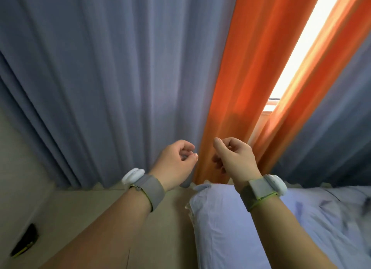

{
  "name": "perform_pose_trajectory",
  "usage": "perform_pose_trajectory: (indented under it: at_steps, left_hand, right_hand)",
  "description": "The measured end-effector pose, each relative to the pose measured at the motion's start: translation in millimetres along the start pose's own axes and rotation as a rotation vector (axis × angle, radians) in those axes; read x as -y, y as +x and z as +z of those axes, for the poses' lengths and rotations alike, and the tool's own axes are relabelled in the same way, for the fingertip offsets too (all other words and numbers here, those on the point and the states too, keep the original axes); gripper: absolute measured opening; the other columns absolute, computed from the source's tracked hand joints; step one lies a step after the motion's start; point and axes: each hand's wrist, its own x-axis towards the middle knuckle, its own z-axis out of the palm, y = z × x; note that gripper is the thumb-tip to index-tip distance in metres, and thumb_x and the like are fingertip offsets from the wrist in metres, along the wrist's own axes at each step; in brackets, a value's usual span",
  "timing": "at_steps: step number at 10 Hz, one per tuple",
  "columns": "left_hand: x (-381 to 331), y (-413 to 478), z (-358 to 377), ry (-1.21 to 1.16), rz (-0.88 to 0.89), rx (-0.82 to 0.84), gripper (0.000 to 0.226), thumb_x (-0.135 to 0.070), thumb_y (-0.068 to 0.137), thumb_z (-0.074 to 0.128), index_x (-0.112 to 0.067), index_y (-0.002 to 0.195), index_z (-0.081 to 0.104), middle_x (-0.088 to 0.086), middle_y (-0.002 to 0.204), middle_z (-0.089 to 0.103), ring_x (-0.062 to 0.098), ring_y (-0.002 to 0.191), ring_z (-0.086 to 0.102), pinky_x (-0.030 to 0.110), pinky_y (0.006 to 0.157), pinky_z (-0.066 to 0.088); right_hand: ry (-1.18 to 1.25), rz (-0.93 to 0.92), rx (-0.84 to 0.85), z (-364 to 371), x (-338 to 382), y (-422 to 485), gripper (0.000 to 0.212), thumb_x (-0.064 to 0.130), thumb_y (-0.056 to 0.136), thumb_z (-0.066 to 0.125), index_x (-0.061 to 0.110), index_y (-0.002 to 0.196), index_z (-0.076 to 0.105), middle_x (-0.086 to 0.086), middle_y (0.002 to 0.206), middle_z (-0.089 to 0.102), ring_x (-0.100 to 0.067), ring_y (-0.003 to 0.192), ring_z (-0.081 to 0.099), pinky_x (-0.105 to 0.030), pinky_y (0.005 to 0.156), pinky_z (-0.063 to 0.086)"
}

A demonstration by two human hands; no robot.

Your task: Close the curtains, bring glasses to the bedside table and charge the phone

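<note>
A blue-grey curtain (112, 72) with an orange edge band (236, 84) hangs on the left. A second curtain (341, 116) with its own orange band hangs on the right. Between them a narrow bright strip of window (301, 54) shows. My left hand (174, 162) is raised in front of the seam between the blue-grey cloth and the orange band, fingers curled, no fabric visibly held. My right hand (234, 160) is raised in front of the left orange band, thumb up and fingers curled, holding nothing I can see. Glasses and phone are out of view.
A pale blue pillow (220, 224) and rumpled bedding (331, 218) lie below my right arm. A beige surface (80, 204) runs under the left curtain. A dark object (25, 240) lies at the lower left. Both wrists wear grey bands with white devices.
</note>
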Motion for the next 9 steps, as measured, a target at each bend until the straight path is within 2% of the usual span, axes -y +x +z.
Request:
perform_pose_trajectory:
  at_steps: [2, 3, 4, 5, 6, 7, 8, 9]
  left_hand:
    - [-1.0, 110.7, 30.1, 0.006, 0.047, 0.058, 0.015, -0.027, 0.092, 0.072, -0.039, 0.09, 0.062, -0.01, 0.099, 0.072, 0.007, 0.093, 0.071, 0.03, 0.093, 0.057]
    - [-13.3, 185.3, 59.0, 0.021, 0.058, 0.067, 0.018, -0.026, 0.093, 0.072, -0.04, 0.09, 0.061, -0.011, 0.1, 0.07, 0.007, 0.094, 0.071, 0.03, 0.095, 0.057]
    - [-18.4, 214.0, 65.7, 0.009, 0.062, 0.064, 0.017, -0.029, 0.094, 0.07, -0.042, 0.097, 0.06, -0.016, 0.105, 0.067, 0.009, 0.099, 0.07, 0.022, 0.089, 0.056]
    - [-27.5, 262.8, 81.5, -0.006, 0.047, 0.076, 0.02, -0.027, 0.096, 0.069, -0.032, 0.114, 0.062, -0.012, 0.114, 0.065, 0.011, 0.105, 0.068, 0.009, 0.076, 0.046]
    - [-31.9, 304.6, 92.0, -0.021, 0.061, 0.104, 0.03, -0.029, 0.097, 0.068, -0.027, 0.127, 0.062, -0.01, 0.123, 0.064, 0.011, 0.108, 0.067, 0.015, 0.082, 0.049]
    - [-33.3, 360.9, 104.1, -0.022, 0.06, 0.161, 0.036, -0.031, 0.097, 0.068, -0.027, 0.132, 0.059, -0.01, 0.128, 0.062, 0.011, 0.111, 0.066, 0.028, 0.093, 0.056]
    - [-35.8, 414.5, 114.2, -0.018, 0.098, 0.199, 0.038, -0.031, 0.096, 0.069, -0.028, 0.133, 0.058, -0.009, 0.129, 0.062, 0.011, 0.11, 0.067, 0.035, 0.097, 0.058]
    - [-41.1, 480.2, 124.8, 0.032, 0.121, 0.258, 0.04, -0.031, 0.096, 0.068, -0.026, 0.135, 0.057, -0.008, 0.129, 0.061, 0.01, 0.108, 0.067, 0.035, 0.096, 0.058]
  right_hand:
    - [-0.049, -0.015, -0.022, 0.5, -3.2, 105.9, 0.036, 0.034, 0.1, 0.065, -0.002, 0.096, 0.072, -0.019, 0.076, 0.075, -0.016, 0.05, 0.063, -0.034, 0.052, 0.053]
    - [-0.032, 0.011, -0.036, -11.5, -4.1, 190.8, 0.038, 0.034, 0.099, 0.066, -0.004, 0.098, 0.071, -0.018, 0.076, 0.076, -0.017, 0.051, 0.064, -0.036, 0.055, 0.054]
    - [-0.019, -0.012, -0.052, -16.1, 2.0, 222.3, 0.037, 0.033, 0.099, 0.065, -0.003, 0.097, 0.071, -0.016, 0.076, 0.076, -0.018, 0.053, 0.065, -0.036, 0.055, 0.053]
    - [-0.033, -0.004, -0.064, -19.3, 1.3, 275.2, 0.036, 0.032, 0.099, 0.065, -0.003, 0.094, 0.071, -0.011, 0.068, 0.074, -0.018, 0.051, 0.063, -0.032, 0.049, 0.05]
    - [-0.027, -0.016, -0.077, -20.1, 1.6, 318.6, 0.035, 0.031, 0.099, 0.066, -0.003, 0.093, 0.071, -0.008, 0.064, 0.072, -0.016, 0.048, 0.061, -0.029, 0.045, 0.047]
    - [-0.04, -0.012, -0.112, -19.7, 0.4, 372.5, 0.037, 0.032, 0.099, 0.065, -0.004, 0.092, 0.07, -0.008, 0.064, 0.072, -0.015, 0.047, 0.061, -0.029, 0.045, 0.047]
    - [-0.043, -0.009, -0.135, -17.2, 3.7, 418.5, 0.037, 0.034, 0.099, 0.066, -0.002, 0.092, 0.069, -0.005, 0.06, 0.071, -0.016, 0.045, 0.06, -0.029, 0.045, 0.046]
    - [-0.036, 0.005, -0.21, -10.8, 4.7, 474.3, 0.029, 0.034, 0.1, 0.066, 0.007, 0.089, 0.066, -0.007, 0.063, 0.071, -0.019, 0.049, 0.061, -0.032, 0.049, 0.047]
